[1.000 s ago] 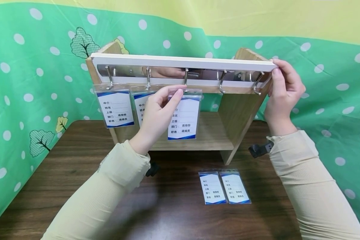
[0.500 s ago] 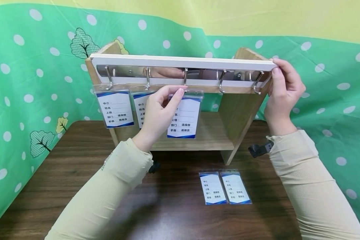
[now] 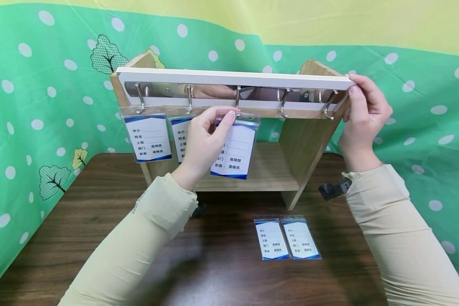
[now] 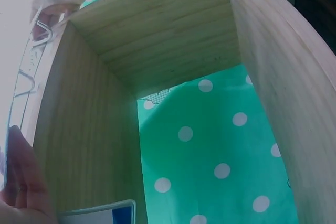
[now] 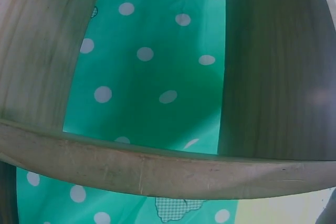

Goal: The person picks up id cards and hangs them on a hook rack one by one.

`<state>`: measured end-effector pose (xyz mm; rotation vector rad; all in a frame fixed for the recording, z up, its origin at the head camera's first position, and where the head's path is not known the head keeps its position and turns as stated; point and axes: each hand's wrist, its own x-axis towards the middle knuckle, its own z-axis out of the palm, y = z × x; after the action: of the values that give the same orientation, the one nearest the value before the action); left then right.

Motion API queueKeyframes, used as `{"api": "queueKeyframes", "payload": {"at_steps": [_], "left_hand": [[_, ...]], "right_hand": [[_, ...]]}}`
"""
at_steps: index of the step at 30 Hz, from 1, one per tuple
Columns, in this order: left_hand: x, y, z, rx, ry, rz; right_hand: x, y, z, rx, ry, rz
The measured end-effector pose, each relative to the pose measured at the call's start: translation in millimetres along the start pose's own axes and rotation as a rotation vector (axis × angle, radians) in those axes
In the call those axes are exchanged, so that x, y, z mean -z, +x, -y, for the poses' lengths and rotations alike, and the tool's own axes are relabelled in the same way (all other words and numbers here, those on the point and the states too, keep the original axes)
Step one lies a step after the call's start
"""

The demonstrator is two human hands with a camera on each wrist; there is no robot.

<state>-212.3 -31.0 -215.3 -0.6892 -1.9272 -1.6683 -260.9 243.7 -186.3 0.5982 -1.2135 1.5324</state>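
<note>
In the head view my left hand point(image 3: 206, 142) pinches the top edge of a badge holder point(image 3: 235, 148) just below the middle hook point(image 3: 238, 97). Whether its slot sits on that hook is hidden by my fingers. Two more badge holders hang from the hooks to the left: one at the far end point(image 3: 148, 138), the other point(image 3: 179, 131) partly behind my hand. My right hand point(image 3: 365, 117) grips the right end of the white hook rack point(image 3: 233, 77), thumb in front. Part of the left hand point(image 4: 26, 182) shows in the left wrist view, beside the held badge's corner point(image 4: 123, 214).
Two badge holders point(image 3: 272, 240) point(image 3: 300, 238) lie side by side on the dark wooden table point(image 3: 222, 272). The rack stands against a wooden shelf point(image 3: 306, 144) with side panels. Two hooks point(image 3: 284, 103) point(image 3: 330, 105) on the right bear nothing. A dotted green cloth point(image 3: 34, 102) hangs behind.
The badge holder in my left hand has tilted, its lower edge swinging slightly left. My left hand has shifted a little; my right hand keeps its grip on the rack's end.
</note>
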Motion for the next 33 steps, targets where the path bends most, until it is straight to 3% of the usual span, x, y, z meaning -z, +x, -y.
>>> {"api": "queueKeyframes", "payload": {"at_steps": [9,16,20,25,33], "left_hand": [[-4.1,0.7,4.9,-0.005,0.055,-0.041],[-6.3,-1.4,4.4,-0.085,0.114,-0.108],[-6.0,-1.5,4.2,-0.101,0.159,-0.143],[-5.5,0.7,2.8,-0.141,0.230,-0.150],[-1.8,0.0,0.4,-0.128,0.328,-0.127]], "right_hand": [[0.9,0.4,-0.1,-0.011,0.021,0.012],[0.6,0.2,0.6,-0.001,0.010,0.014],[0.1,-0.1,1.4,0.003,0.011,0.025],[0.7,-0.4,1.5,0.005,0.022,0.019],[0.7,0.8,0.1,0.008,-0.002,0.016]]}}
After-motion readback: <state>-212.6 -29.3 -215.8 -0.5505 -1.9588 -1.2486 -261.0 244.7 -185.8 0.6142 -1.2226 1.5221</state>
